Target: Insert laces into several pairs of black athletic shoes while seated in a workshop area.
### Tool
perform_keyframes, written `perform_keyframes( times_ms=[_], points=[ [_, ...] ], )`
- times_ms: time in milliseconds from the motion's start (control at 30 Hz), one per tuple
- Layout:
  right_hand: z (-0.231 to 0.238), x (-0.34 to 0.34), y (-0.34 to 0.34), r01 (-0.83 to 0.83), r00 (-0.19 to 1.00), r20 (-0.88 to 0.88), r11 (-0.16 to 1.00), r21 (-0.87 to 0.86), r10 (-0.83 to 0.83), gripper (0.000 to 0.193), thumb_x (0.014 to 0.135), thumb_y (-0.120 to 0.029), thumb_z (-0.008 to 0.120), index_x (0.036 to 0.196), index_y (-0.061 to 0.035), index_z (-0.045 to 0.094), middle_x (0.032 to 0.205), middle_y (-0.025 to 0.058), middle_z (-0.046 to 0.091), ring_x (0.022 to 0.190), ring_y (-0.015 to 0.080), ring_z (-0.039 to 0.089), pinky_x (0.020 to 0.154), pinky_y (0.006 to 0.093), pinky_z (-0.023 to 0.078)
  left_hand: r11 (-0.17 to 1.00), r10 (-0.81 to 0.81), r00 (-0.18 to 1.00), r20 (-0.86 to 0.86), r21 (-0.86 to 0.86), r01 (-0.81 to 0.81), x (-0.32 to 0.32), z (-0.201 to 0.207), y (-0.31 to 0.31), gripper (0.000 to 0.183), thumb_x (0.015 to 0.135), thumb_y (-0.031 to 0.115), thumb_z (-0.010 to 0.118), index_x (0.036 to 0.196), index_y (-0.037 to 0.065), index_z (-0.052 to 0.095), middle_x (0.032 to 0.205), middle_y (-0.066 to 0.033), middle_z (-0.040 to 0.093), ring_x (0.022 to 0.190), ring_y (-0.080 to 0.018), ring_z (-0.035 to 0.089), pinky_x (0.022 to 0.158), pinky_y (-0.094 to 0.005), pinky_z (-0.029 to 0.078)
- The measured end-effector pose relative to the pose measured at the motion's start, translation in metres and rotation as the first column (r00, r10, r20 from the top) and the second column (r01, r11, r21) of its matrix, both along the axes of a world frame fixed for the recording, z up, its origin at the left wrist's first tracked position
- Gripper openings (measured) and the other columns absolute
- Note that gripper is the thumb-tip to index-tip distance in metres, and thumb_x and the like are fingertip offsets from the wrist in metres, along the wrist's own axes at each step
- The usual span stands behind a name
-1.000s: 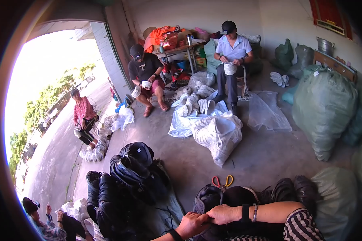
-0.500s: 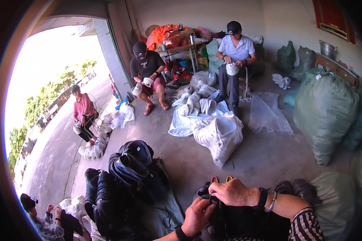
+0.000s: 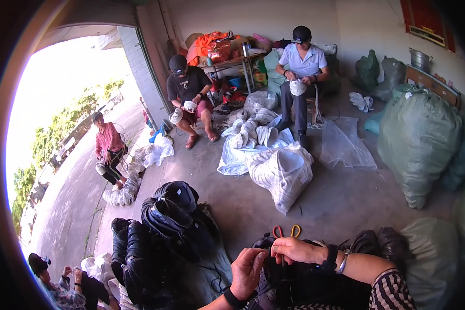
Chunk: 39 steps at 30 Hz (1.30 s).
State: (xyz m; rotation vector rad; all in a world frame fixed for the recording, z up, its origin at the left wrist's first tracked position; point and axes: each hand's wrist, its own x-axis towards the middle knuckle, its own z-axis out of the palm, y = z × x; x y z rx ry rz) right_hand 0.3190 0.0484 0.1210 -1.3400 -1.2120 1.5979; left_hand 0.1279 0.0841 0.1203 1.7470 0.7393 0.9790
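Head view, and it's all about the fingers, near side, right of centre! Left hand (image 3: 247,271): thumb and forefinger drawn together, tips nearly level with the other hand's. Right hand (image 3: 297,250): fingers bent down, thumb tucked in, a closed pinch pointing left. Just a narrow gap between the two sets of fingertips. Are they gripping something thin? Cannot tell; it's too dark and small down there.

Right under and behind them sits a dark shoe (image 3: 262,242), near side, partly hidden by the hands. Just beyond, two handle loops stand up, one red (image 3: 274,232), one yellow (image 3: 293,231). Over to the right, near, a couple of dark shoes (image 3: 392,248) lie beside a pale green sack (image 3: 431,258). Near left, a heap of black shoes (image 3: 134,250)! Far middle, a stuffed white bag (image 3: 281,181), and beyond it a seated co-worker (image 3: 302,59) handles a white piece (image 3: 297,87).
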Motion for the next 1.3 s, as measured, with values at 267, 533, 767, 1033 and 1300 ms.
perform_keyframes(
  times_ms=[267,533,767,1033,1300],
  points=[
    [0.011,-0.007,0.000,0.105,0.993,-0.065,0.985,0.139,-0.097,0.021,0.096,-0.013,0.048,0.107,-0.0021,0.062,0.071,0.0020,0.061,0.060,0.0059,0.057,0.056,0.0193,0.047,0.978,0.080,0.988,0.134,-0.200,-0.052,0.002,0.011,0.001,0.010,0.086,0.003,0.065,0.095,-0.001,0.066,0.078,-0.0035,0.059,0.064,-0.0091,0.057,0.059,-0.0233,0.047],
    [0.014,-0.029,-0.008,0.083,0.994,0.024,0.898,0.433,-0.104,0.022,0.094,-0.011,0.053,0.109,0.0006,0.064,0.094,0.0080,0.069,0.088,0.0091,0.062,0.083,0.0238,0.049,0.997,0.076,0.994,0.078,-0.006,-0.076,-0.003,0.018,0.007,0.009,0.086,0.003,0.064,0.091,-0.003,0.069,0.085,-0.0066,0.059,0.067,-0.0101,0.059,0.060,-0.0203,0.049],
    [0.023,-0.031,-0.014,-0.014,0.996,-0.085,0.950,0.311,0.042,0.021,0.094,-0.010,0.052,0.105,0.0036,0.065,0.095,0.0054,0.068,0.091,0.0086,0.059,0.086,0.0244,0.047,0.996,0.059,0.997,0.047,0.065,-0.062,-0.009,0.017,-0.004,0.011,0.082,0.002,0.069,0.093,-0.001,0.070,0.082,-0.0068,0.057,0.068,-0.0118,0.060,0.059,-0.0231,0.050],
    [0.028,-0.025,-0.016,-0.126,0.964,-0.220,0.984,0.128,0.152,0.022,0.095,-0.013,0.051,0.103,0.0018,0.066,0.090,0.0035,0.067,0.088,0.0083,0.060,0.087,0.0237,0.045,0.999,0.029,0.995,0.098,0.019,-0.031,-0.010,0.018,-0.009,0.008,0.080,0.003,0.071,0.088,0.002,0.071,0.081,-0.0041,0.056,0.073,-0.0113,0.054,0.064,-0.0233,0.047],
    [0.028,-0.029,-0.013,-0.306,0.900,-0.313,0.951,0.037,0.302,0.023,0.096,-0.012,0.048,0.110,0.0002,0.062,0.090,0.0042,0.065,0.085,0.0102,0.060,0.086,0.0245,0.044,0.989,0.136,0.989,0.055,0.057,-0.139,-0.022,0.018,-0.025,0.008,0.078,0.007,0.073,0.085,0.005,0.071,0.078,-0.0049,0.058,0.073,-0.0142,0.054,0.065,-0.0269,0.045]
  ],
)
